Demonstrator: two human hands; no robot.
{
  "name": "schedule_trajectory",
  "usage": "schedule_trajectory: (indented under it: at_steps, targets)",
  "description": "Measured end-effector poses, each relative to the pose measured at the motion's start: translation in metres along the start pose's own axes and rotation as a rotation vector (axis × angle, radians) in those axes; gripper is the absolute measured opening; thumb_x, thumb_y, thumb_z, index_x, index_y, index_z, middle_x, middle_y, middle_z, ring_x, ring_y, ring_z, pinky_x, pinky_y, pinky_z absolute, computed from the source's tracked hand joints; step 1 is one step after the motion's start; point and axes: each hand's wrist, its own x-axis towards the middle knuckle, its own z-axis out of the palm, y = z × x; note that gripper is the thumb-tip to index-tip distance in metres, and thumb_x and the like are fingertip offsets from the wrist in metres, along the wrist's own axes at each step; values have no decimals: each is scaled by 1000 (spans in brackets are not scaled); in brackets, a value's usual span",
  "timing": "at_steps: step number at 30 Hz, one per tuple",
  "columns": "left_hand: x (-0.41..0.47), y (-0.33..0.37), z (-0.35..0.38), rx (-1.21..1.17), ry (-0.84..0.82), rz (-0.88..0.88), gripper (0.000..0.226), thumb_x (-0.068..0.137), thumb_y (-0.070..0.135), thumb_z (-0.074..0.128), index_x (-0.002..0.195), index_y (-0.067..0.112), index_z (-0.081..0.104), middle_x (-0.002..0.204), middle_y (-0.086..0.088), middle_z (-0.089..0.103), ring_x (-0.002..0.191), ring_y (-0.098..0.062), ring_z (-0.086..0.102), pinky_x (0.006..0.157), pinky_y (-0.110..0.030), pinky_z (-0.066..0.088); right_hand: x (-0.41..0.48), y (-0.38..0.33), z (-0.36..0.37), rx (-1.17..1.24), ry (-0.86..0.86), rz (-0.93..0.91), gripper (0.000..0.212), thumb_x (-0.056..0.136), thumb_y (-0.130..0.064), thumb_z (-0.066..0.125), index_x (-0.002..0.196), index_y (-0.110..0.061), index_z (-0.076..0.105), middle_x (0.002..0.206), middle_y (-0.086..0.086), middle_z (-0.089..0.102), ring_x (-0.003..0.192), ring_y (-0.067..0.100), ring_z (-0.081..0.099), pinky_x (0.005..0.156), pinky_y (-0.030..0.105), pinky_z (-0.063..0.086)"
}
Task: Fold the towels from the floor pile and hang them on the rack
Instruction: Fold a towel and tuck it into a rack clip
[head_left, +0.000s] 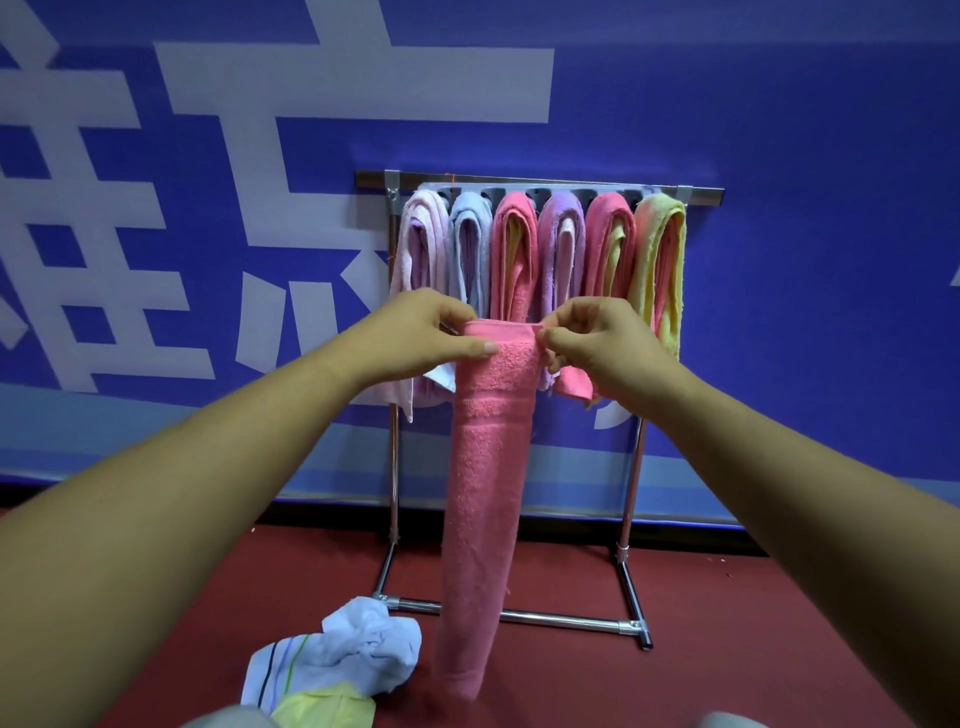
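1. Blue banner wall (779, 130) with white characters stands behind a chrome rack (540, 183) on red floor (753, 623).
2. Six folded towels (514, 249) already drape side by side over the rack's top bar.
3. Left hand (431, 332) and right hand (597, 343) each pinch a top corner of the pink towel (483, 493), so it hangs in a narrow lengthwise fold, probably ready for halving.
4. Floor pile (343, 654), white, striped and yellow cloths, lies at lower left, still unfolded.
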Motion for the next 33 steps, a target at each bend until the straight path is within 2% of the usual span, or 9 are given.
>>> schedule_trajectory:
  at_steps: [3,9,13,17,20,23,28,31,33]
  targets:
    - [-1,-1,9,-209,86,-13,27,88,28,73,93,3,69,83,-12,71,74,-15,65,69,-24,56,0,0,3,63,56,14,8,87,-2,64,84,5,67,68,17,65,67,32,56,68,65,49]
    - [1,-5,16,-720,122,-159,39,86,5,73,121,9,56,105,-13,72,97,-26,70,83,-36,60,4,-15,2,34,89,-93,2,91,0,62,91,1,64,68,10,65,57,18,57,58,31,48]
    - [-2,-2,26,-722,55,-145,30,90,14,70,119,11,67,108,-8,75,95,-20,71,81,-35,60,9,-15,7,143,57,-83,2,93,1,61,92,2,62,63,7,61,62,24,54,63,33,48]
    - [4,1,28,-753,182,-127,22,89,17,72,111,16,69,99,-5,75,85,-19,71,75,-39,59,11,-11,15,388,79,-5,6,94,-2,62,89,-5,64,71,6,61,66,19,54,67,30,47]
    - [10,4,27,-785,259,-147,11,88,14,72,97,20,68,90,-3,74,79,-20,70,77,-42,59,5,5,21,589,-160,215,23,88,-21,73,105,-6,67,97,18,65,86,28,55,80,36,43]
    - [14,2,24,-768,306,-178,9,88,14,71,94,20,68,88,-2,75,75,-17,71,71,-36,59,-12,26,30,515,-330,335,22,80,-24,75,96,-9,70,87,11,68,71,20,62,71,30,49]
    - [19,-8,24,-753,391,-287,8,87,13,71,93,19,71,92,-6,76,77,-21,72,64,-32,59,-26,47,42,568,-260,306,15,90,-6,67,77,-13,65,74,4,67,63,12,61,66,24,49]
    - [18,-13,28,-825,407,-340,11,89,16,71,99,12,70,97,-11,75,87,-27,72,76,-41,61,-24,43,45,621,-216,245,17,94,-4,61,80,-12,66,70,0,69,59,10,64,61,23,52]
    - [13,-13,32,-977,335,-329,33,88,33,72,107,6,68,99,-11,75,92,-27,71,86,-43,59,-19,35,42,640,-167,205,22,96,-5,59,78,-12,71,71,0,70,59,11,64,59,24,52]
